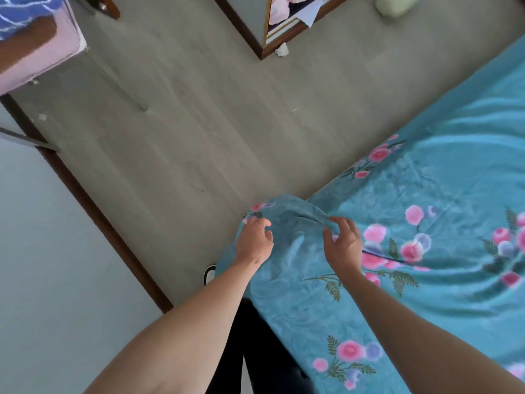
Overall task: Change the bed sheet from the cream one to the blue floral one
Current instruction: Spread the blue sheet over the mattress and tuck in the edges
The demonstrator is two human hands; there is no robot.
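Note:
The blue floral sheet (426, 228), teal with pink and lilac flowers, lies spread over the bed at the right and bottom of the view. Its near corner bunches up over the bed's corner. My left hand (254, 241) rests on the left side of that bunched corner with fingers curled against the cloth. My right hand (343, 241) pinches a raised fold of the sheet between thumb and fingers. The cream sheet is not in view.
Grey wood-look floor (199, 123) stretches left of the bed. A wall with dark brown skirting (93, 211) runs along the left. A wooden wardrobe corner (255, 38) stands at the top, a pink-covered piece of furniture (39, 52) at top left. My dark trousers show below.

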